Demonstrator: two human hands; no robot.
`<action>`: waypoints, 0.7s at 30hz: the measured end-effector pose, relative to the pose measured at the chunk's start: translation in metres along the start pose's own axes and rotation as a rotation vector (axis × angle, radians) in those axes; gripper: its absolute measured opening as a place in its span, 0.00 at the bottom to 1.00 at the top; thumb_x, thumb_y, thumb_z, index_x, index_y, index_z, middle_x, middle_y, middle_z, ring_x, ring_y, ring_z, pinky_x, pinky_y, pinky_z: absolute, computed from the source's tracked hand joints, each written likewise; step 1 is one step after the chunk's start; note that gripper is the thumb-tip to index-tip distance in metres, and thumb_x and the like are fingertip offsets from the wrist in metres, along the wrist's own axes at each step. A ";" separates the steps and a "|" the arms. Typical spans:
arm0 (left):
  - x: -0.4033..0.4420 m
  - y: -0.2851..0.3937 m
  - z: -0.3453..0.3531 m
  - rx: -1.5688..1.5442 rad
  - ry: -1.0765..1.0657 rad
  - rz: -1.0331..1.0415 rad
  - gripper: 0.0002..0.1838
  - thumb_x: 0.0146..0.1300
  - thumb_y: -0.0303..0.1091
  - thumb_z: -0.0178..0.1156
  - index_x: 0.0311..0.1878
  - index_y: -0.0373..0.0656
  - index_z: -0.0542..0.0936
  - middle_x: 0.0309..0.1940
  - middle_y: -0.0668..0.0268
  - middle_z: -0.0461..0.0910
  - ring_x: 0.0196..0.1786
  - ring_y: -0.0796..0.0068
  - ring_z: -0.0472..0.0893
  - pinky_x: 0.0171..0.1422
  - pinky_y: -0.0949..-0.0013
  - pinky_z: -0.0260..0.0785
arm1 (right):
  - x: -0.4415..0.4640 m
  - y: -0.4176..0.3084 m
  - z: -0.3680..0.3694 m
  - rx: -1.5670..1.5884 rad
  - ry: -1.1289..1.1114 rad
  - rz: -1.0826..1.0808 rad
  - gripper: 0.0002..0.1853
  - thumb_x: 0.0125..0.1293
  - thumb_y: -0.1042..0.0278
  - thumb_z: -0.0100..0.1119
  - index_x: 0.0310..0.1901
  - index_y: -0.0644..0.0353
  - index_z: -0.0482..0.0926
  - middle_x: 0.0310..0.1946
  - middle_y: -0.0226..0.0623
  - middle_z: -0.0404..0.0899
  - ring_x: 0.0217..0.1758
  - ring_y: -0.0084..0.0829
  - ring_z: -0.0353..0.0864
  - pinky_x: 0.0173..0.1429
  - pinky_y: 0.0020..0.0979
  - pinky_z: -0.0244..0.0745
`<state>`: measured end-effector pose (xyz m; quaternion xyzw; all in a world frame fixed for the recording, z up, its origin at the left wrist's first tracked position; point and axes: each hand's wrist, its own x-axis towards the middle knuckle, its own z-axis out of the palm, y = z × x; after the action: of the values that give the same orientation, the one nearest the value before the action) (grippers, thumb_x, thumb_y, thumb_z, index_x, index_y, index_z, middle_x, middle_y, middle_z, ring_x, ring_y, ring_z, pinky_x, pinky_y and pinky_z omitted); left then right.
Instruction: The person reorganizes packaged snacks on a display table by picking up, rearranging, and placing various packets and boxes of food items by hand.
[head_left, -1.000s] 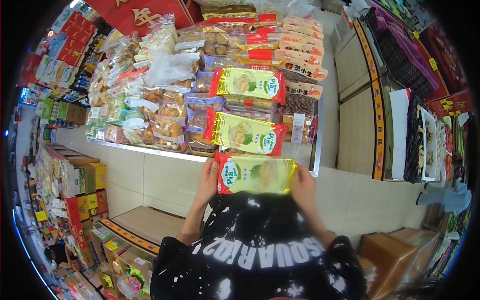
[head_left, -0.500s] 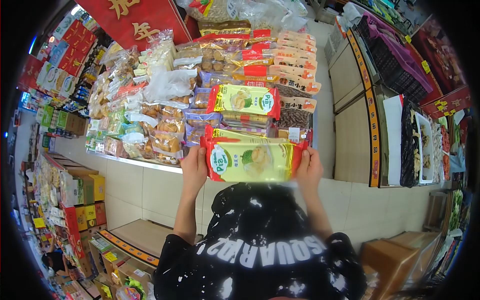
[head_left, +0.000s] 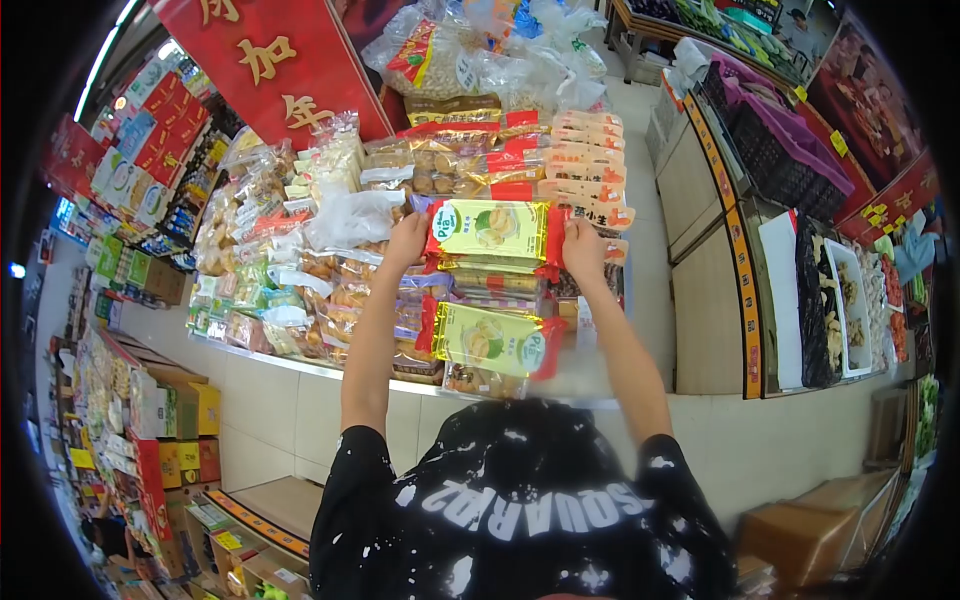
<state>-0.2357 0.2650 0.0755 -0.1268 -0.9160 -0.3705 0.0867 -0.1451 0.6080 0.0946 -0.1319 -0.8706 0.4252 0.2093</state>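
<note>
My left hand (head_left: 405,240) grips one end of a yellow-green and red packet of Pia pastries (head_left: 492,230), and my right hand (head_left: 583,245) grips its other end. Fingers of both hands are closed on the red ends. The packet is level, with its lettering at the left. It is over the stack at the middle of the display, and a similar packet's edge seems to show beneath it; I cannot tell whether they touch. Closer to my body, a second Pia packet (head_left: 485,338) lies on clear packs, lettering at the right, its right end blurred.
Bagged snacks (head_left: 335,270) cover the display's left side, with a crumpled clear bag (head_left: 350,220) on top. Orange-and-white packs (head_left: 590,165) line its right side. A red sign (head_left: 270,65) stands behind. Across the aisle is a wooden stand (head_left: 710,300); cardboard boxes (head_left: 800,525) stand lower right.
Both hands have carried the held packet forward, away from my body, over the farther stack. The nearer packet, mostly covered before, now shows. My view has shifted slightly.
</note>
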 end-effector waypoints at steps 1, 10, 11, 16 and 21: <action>-0.004 -0.003 0.001 0.001 -0.013 0.001 0.21 0.74 0.46 0.48 0.37 0.34 0.75 0.34 0.41 0.78 0.41 0.38 0.78 0.44 0.48 0.68 | -0.004 0.002 0.000 0.030 -0.018 -0.001 0.15 0.72 0.60 0.51 0.44 0.64 0.80 0.36 0.55 0.82 0.44 0.55 0.82 0.48 0.47 0.74; -0.008 -0.015 0.002 -0.256 0.000 -0.247 0.23 0.74 0.50 0.49 0.41 0.36 0.78 0.29 0.58 0.79 0.32 0.67 0.79 0.38 0.60 0.69 | -0.006 0.022 0.004 0.147 -0.034 -0.010 0.18 0.72 0.58 0.51 0.43 0.67 0.80 0.35 0.52 0.83 0.43 0.50 0.83 0.49 0.44 0.74; -0.026 0.032 -0.023 -0.534 -0.052 -0.524 0.21 0.74 0.51 0.49 0.44 0.40 0.78 0.28 0.64 0.78 0.30 0.74 0.76 0.36 0.69 0.68 | -0.003 0.035 0.004 0.109 -0.110 0.037 0.19 0.73 0.56 0.51 0.46 0.66 0.79 0.31 0.44 0.83 0.33 0.38 0.83 0.40 0.38 0.77; -0.136 0.014 -0.025 -0.679 0.385 -0.389 0.18 0.74 0.48 0.51 0.51 0.42 0.75 0.33 0.68 0.77 0.36 0.80 0.73 0.41 0.74 0.68 | -0.068 0.063 -0.046 0.563 -0.217 0.468 0.19 0.72 0.54 0.54 0.54 0.59 0.77 0.33 0.33 0.80 0.25 0.21 0.77 0.28 0.24 0.74; -0.219 0.040 -0.007 -0.533 0.308 -0.446 0.21 0.76 0.45 0.47 0.60 0.38 0.71 0.50 0.61 0.76 0.52 0.74 0.75 0.55 0.69 0.69 | -0.201 0.096 -0.041 0.687 -0.455 0.433 0.31 0.71 0.56 0.59 0.68 0.64 0.65 0.62 0.42 0.71 0.67 0.33 0.68 0.71 0.36 0.62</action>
<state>-0.0143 0.2512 0.0512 0.1147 -0.7687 -0.6205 0.1046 0.0556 0.6120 -0.0103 -0.1369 -0.6555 0.7410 -0.0488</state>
